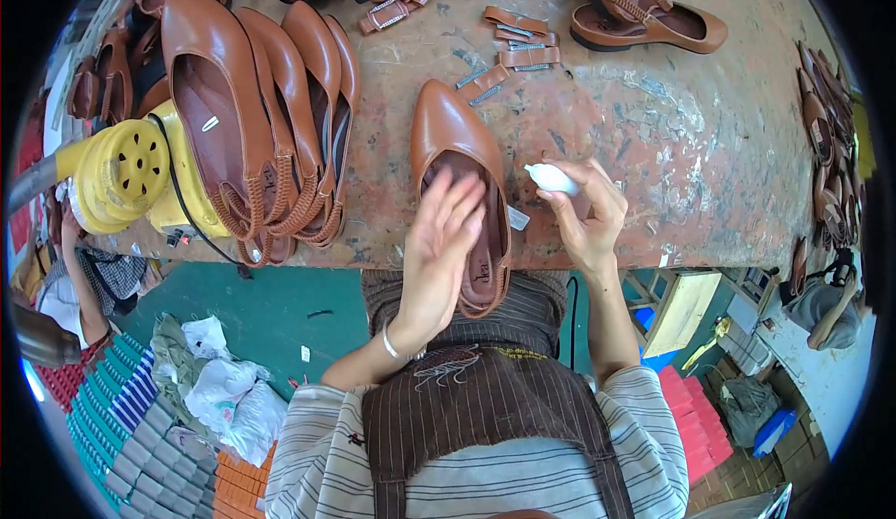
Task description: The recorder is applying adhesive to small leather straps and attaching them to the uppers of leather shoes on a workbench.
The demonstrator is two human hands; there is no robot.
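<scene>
At the table's near edge | brown shoe [459, 160] lies flat, toe away | left hand [446, 239] open, presses inside, steadying it | right hand [583, 213] pinches white tube [553, 178], tip toward shoe.

A row of brown pointed shoes [271, 118] is leaning together on the worn, paint-stained workbench [672, 146], just beside a yellow machine housing [126, 174] with a black cable trailing over it. Loose brown straps with silver buckles [518, 48] are lying scattered toward the far edge, and a single brown slingback shoe [649, 15] is sitting well apart at the far right. Below the bench, crumpled white bags [224, 393] are resting on the green floor beside stacked grey and orange boxes [187, 472].
</scene>
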